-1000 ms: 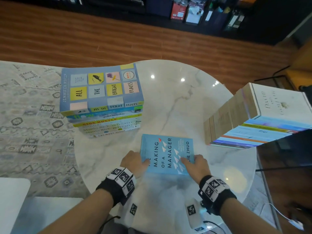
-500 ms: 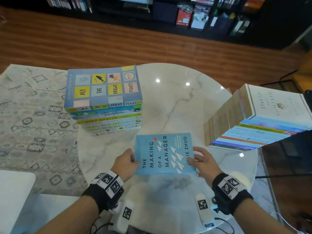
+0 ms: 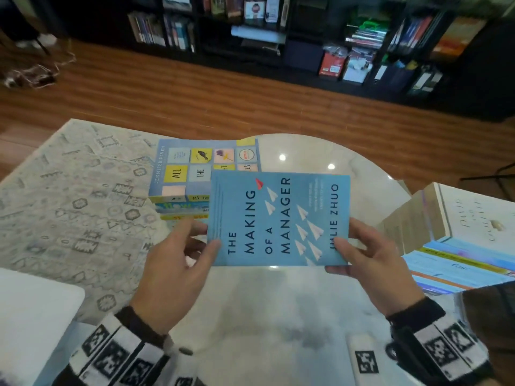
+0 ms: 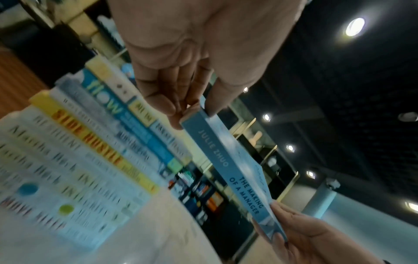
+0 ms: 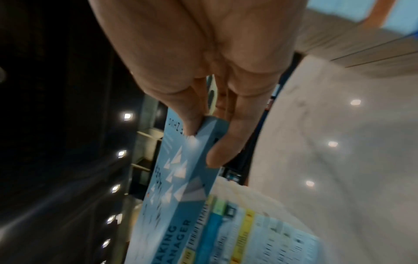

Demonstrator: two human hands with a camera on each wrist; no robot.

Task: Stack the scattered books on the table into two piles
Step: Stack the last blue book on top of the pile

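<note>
A light blue book, "The Making of a Manager" [image 3: 278,218], is held level in the air above the round marble table [image 3: 278,316]. My left hand [image 3: 206,240] pinches its near left corner, thumb on the cover, fingers underneath. My right hand [image 3: 345,246] pinches the near right corner the same way. The book's far left corner overlaps the left pile [image 3: 181,174], topped by "All the Bright Places". A second pile [image 3: 446,246] with a white top book stands at the right edge. The left wrist view shows the blue book's spine [image 4: 226,169] beside the left pile's spines [image 4: 90,142]. My right hand [image 5: 203,135] grips the blue book [image 5: 176,178].
A patterned rug [image 3: 69,204] lies left of the table, with wooden floor [image 3: 250,101] beyond it. Dark bookshelves [image 3: 278,29] line the far wall. A white seat corner [image 3: 28,316] sits at the lower left.
The blue book lay flat on the table with both hands at its near edge. Both hands now hold it lifted off the table, higher and closer to the left pile.
</note>
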